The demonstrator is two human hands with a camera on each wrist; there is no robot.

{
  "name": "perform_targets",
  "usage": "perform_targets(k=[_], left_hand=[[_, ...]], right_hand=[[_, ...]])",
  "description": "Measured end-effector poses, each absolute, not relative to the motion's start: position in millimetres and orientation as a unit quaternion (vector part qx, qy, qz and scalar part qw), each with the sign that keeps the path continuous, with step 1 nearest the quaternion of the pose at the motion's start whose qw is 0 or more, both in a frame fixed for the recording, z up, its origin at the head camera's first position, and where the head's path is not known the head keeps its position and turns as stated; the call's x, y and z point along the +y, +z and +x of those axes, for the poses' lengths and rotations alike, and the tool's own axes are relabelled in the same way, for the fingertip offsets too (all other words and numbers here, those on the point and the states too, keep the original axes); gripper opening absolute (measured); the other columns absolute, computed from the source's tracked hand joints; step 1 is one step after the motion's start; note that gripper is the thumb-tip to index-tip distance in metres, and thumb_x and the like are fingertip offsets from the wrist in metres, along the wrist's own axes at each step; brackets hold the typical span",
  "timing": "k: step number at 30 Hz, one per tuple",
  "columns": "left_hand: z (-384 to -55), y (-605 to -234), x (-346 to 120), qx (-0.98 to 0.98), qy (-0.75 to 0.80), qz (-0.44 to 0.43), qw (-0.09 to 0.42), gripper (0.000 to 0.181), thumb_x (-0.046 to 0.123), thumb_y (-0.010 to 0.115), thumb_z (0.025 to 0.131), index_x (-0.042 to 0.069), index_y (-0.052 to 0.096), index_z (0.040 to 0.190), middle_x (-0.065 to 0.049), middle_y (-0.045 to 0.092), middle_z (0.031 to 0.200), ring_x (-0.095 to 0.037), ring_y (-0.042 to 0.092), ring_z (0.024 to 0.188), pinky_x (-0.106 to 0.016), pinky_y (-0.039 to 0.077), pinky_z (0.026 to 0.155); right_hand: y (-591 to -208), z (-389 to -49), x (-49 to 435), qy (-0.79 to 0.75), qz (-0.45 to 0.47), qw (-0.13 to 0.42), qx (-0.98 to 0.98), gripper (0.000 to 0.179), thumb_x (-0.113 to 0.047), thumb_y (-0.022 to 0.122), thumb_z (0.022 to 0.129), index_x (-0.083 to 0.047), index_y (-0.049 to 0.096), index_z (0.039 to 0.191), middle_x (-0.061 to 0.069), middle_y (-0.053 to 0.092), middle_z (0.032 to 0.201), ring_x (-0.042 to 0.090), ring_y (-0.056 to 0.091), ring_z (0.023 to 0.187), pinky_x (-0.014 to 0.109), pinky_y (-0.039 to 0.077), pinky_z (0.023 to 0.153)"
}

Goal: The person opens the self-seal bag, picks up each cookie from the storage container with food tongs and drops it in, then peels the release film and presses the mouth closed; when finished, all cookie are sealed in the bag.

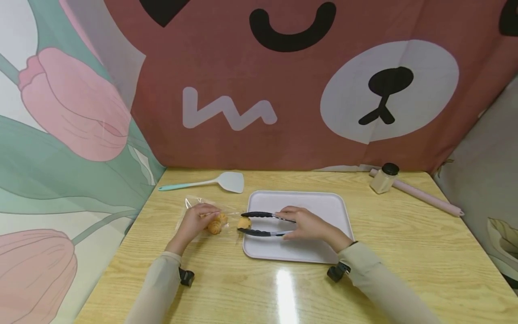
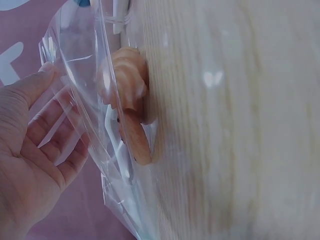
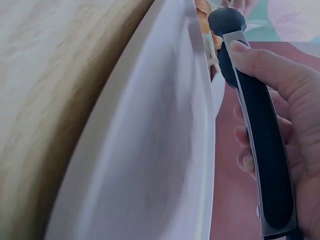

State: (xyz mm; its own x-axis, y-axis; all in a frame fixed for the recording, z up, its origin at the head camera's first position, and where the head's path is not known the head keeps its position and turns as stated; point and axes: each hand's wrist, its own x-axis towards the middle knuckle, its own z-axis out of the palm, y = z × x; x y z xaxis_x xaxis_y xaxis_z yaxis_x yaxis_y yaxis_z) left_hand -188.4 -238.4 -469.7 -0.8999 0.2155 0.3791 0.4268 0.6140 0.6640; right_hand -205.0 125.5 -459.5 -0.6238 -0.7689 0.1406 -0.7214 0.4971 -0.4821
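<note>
- We see one pair of tongs [image 1: 261, 233] over the left part of the tray [image 1: 299, 248]; its long axis runs left to right, along the tray's long edges, with the tips pointing at the left edge of the table [image 1: 238, 288].
- Our right hand [image 1: 308, 225] grips the tongs, whose two arms stand apart.
- Between the tips, at the tray's left edge, we see one small yellowish piece [image 1: 244, 223]; whether the tips touch it we cannot tell.
- Our left hand [image 1: 197, 221] pinches the film of one clear bag [image 2: 86, 72], thumb on the near side and fingers behind; the bag lies just beside the tray's left edge.
- We make out at least two pastries [image 1: 215, 226] in the bag, one ridged and curled; the hand and the film's glare keep us from a sure count.
- One spatula [image 1: 231, 182] lies near the table's far left corner, its handle pointing left.
- One jar [image 1: 381, 182] with a black lid stands near the far right corner; behind it one rolling pin [image 1: 429, 198] slants towards the right edge, partly hidden by the jar.
- In the right wrist view, the tray is cut off at the bottom and the pastries are barely visible.
</note>
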Motion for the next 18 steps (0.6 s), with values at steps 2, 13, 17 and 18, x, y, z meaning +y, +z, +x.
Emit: perform_targets(k=[2,13,17,18], left_hand=[[-188.4,-469.3,-238.6,-0.888,-0.404,-0.179,0.128,0.011,0.006,0.072,0.082,0.005,0.076,0.093,-0.009,0.071,0.094,-0.027,0.063,0.092,-0.046,0.048,0.091],[-188.8,-468.6,-238.3,-0.889,-0.402,-0.180,0.128,0.010,0.006,0.072,0.083,0.005,0.076,0.093,-0.009,0.071,0.094,-0.027,0.063,0.092,-0.045,0.048,0.090],[-188.5,-468.0,-237.5,-0.888,-0.406,-0.177,0.123,0.011,0.007,0.071,0.083,0.006,0.076,0.094,-0.008,0.071,0.095,-0.028,0.063,0.093,-0.047,0.048,0.090],[-188.5,-468.1,-237.4,-0.888,-0.406,-0.177,0.123,0.011,0.007,0.071,0.084,0.006,0.076,0.094,-0.008,0.071,0.095,-0.028,0.063,0.093,-0.047,0.048,0.090]], right_hand=[[-461.0,-207.5,119.6,-0.253,-0.433,0.048,0.864,0.069,-0.031,0.080,0.076,-0.007,0.052,0.135,0.010,0.055,0.127,0.024,0.054,0.114,0.040,0.047,0.094],[-462.7,-220.9,94.0,-0.214,-0.451,0.048,0.865,0.067,-0.033,0.078,0.078,-0.007,0.053,0.135,0.010,0.056,0.126,0.024,0.054,0.114,0.037,0.045,0.098],[-459.4,-222.2,86.6,-0.208,-0.453,0.054,0.865,0.067,-0.032,0.078,0.078,-0.006,0.053,0.134,0.011,0.055,0.127,0.026,0.053,0.116,0.038,0.043,0.100],[-458.5,-222.3,84.6,-0.207,-0.456,0.054,0.864,0.067,-0.031,0.078,0.078,-0.006,0.053,0.134,0.012,0.055,0.127,0.027,0.053,0.116,0.039,0.043,0.100]])
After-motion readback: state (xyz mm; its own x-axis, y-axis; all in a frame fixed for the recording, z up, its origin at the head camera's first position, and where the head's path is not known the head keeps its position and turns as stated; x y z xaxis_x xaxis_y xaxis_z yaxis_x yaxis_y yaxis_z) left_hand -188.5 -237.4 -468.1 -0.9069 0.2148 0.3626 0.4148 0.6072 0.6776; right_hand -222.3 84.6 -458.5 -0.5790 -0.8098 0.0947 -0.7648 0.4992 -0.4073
